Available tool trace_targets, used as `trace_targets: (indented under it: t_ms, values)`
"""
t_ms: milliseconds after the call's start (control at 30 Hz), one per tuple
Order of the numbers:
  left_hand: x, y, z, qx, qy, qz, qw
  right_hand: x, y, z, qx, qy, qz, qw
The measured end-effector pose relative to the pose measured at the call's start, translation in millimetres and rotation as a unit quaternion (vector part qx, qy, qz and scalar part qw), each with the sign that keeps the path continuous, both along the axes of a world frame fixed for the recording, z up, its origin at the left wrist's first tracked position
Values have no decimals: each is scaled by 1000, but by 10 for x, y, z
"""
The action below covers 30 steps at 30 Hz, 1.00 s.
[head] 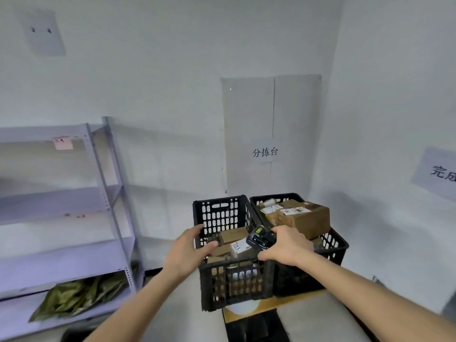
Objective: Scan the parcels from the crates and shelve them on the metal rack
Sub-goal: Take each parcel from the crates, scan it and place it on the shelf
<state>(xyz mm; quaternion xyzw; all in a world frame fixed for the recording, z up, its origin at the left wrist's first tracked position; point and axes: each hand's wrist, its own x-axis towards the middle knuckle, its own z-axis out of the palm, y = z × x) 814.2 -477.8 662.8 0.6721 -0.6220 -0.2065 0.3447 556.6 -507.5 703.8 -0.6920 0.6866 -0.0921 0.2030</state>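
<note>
Picking stage, no parcel lifted yet. My left hand reaches over the near-left rim of the left crate, fingers spread and relaxed, holding nothing. My right hand is clamped round the black scanner, its window aimed down into that crate. Inside lie brown boxes; one labelled parcel sits right under the scanner, white label up. The right crate carries a larger box on top. Both crates stand on a wooden surface. The metal rack stands to my left, shelves mostly bare, a green bag low down. Next, as I judge: grip the labelled parcel, square its barcode to the scanner, then turn left to shelve.
</note>
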Motion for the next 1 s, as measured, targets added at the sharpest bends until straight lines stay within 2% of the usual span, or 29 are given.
trace_targets:
  t_ms: [267,467,700,1000]
  values:
    - [406,-1845,-866,71,-1,-69,995,344,-1638,-911,61,19,-83,994]
    - [396,-2856,-1553,130,-12,-101,986,337,-2422,-1584,106,22,-130,986]
    - [90,-3552,-2153,183,-26,-129,974,203,-2995,-2053,127,53,-128,982]
    - [-162,-3870,-2696,208,-60,-170,961,299,-3265,-2158,138,89,-107,981]
